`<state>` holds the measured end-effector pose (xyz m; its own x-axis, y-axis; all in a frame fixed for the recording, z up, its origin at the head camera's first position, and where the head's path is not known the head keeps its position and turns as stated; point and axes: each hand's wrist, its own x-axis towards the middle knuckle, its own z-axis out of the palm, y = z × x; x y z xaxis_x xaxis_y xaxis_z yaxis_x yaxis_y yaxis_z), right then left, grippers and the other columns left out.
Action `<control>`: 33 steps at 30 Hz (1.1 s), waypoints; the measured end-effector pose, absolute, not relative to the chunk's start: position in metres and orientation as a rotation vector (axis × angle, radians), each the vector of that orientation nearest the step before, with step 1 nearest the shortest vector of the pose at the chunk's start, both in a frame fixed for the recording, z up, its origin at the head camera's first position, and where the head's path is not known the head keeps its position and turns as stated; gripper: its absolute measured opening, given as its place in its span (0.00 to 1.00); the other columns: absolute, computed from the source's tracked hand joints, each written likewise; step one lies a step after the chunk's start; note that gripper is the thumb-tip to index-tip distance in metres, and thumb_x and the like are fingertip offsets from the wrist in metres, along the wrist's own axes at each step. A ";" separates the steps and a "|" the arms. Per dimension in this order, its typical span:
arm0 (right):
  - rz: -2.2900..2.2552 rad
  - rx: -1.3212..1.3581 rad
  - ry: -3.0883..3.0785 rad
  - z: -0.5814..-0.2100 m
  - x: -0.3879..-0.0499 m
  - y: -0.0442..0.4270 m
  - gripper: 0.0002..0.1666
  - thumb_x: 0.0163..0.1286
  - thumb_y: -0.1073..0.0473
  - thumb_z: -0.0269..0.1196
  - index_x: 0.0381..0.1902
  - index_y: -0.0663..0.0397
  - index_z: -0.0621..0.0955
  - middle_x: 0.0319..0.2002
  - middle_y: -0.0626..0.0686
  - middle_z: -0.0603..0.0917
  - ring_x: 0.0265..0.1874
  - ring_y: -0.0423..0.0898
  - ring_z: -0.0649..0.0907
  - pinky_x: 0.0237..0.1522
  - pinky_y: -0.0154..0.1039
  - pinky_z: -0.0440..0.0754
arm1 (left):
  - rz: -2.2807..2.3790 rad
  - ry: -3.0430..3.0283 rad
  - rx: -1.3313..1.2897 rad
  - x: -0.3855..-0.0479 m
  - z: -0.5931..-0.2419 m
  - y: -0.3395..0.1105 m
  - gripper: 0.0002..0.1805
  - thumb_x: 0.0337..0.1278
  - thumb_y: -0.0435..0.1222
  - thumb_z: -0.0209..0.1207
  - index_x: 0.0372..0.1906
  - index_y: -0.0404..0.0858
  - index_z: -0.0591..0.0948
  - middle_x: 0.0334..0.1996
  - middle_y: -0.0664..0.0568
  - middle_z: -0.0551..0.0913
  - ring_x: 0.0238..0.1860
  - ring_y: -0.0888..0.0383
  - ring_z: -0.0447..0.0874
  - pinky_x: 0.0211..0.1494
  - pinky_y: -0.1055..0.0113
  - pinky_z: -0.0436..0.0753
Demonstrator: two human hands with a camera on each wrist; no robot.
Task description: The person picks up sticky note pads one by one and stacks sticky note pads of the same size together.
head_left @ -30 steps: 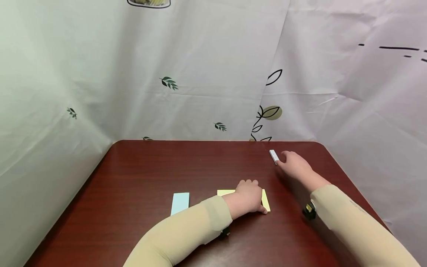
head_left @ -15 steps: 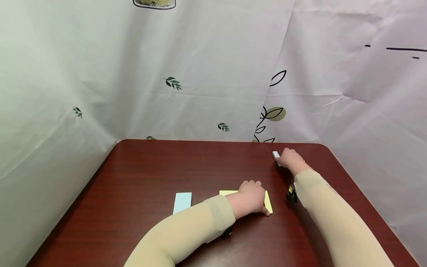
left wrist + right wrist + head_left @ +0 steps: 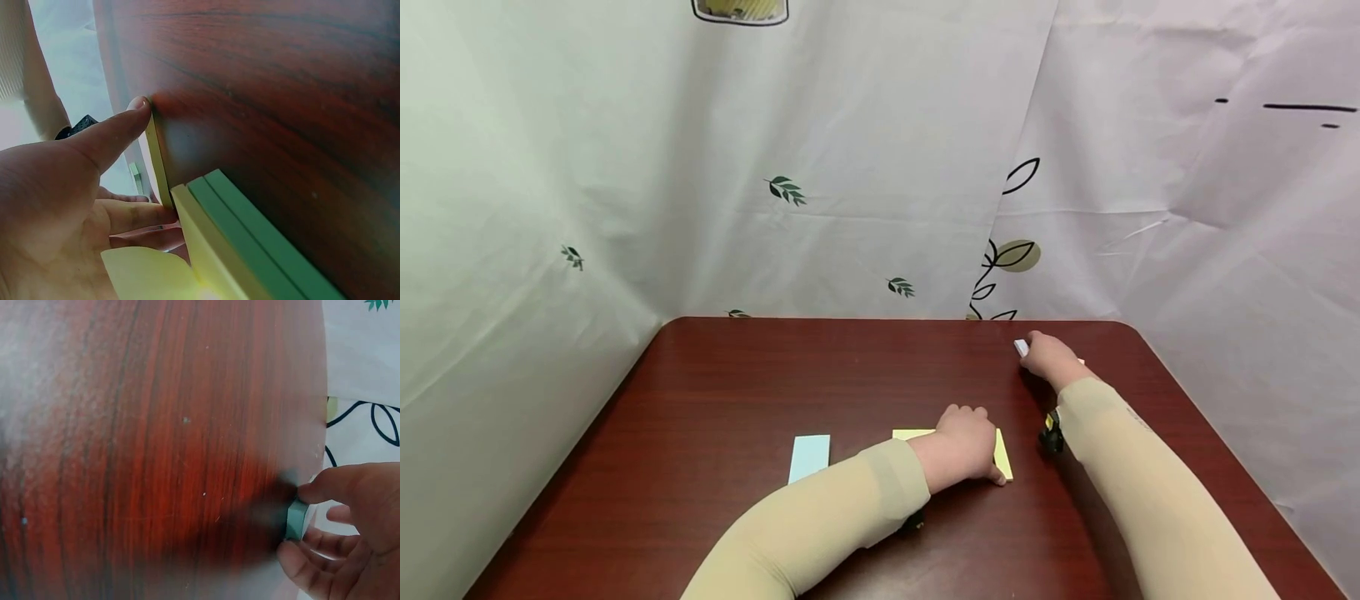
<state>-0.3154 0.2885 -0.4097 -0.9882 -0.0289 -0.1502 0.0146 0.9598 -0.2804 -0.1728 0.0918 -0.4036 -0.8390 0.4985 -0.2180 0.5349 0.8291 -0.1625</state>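
Note:
My left hand lies over the yellow sticky note pads and covers most of them. In the left wrist view its thumb and fingers hold a yellow pad by the two ends. Beside it is another yellow sticky note pad with a top sheet curling up, against a pair of blue-green pads. Near the far right of the table, my right hand pinches a small pale block between thumb and fingers. Only one end of that block shows in the head view.
A light blue sticky note pad lies left of centre, partly behind the left sleeve. The dark red wooden table ends at a white patterned curtain behind and at the sides.
My right hand has reached forward and left and taken hold of the small pale block, which now shows less. My left hand stays on the yellow pads. The head view has shifted slightly.

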 end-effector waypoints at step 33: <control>-0.504 -0.135 2.824 -0.413 -0.233 0.287 0.35 0.64 0.64 0.57 0.70 0.63 0.67 0.30 0.57 0.79 0.15 0.46 0.75 0.19 0.40 0.74 | -0.291 2.838 0.816 -0.175 -0.407 0.091 0.33 0.39 0.73 0.64 0.43 0.54 0.86 0.45 0.60 0.76 0.47 0.58 0.75 0.52 0.64 0.68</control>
<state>-0.2326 0.2868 -0.4135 -0.9594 -0.1379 -0.2462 -0.0442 0.9352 -0.3514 -0.1750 0.0913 -0.4074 -0.8348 0.5049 -0.2194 0.5389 0.8310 -0.1383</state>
